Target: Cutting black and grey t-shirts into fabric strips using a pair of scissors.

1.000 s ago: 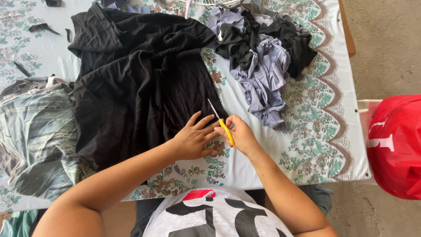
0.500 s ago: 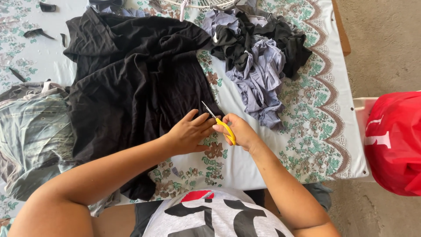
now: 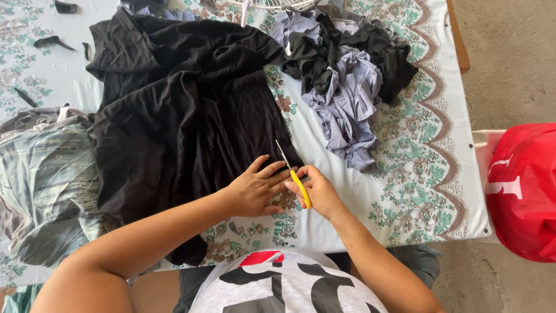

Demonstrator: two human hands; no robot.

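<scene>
Black cloth, a big limp garment, lies spread and rumpled over the middle of the table, its lower corner reaching the two hands. The left hand lies flat with fingers spread on that corner, pinning it. The right hand, just beside it at three o'clock, is closed round yellow-handled scissors, whose thin blades point toward eleven o'clock at the cloth's edge. Such fabric looks light, soft and prone to slide or bunch, so I judge it is best held flat and taut close to the blades. At one o'clock from the hands sits a crumpled pile of grey and black rags; at nine o'clock, a pale patterned garment. At three o'clock, off the table, a red bag bears a white mark.
</scene>
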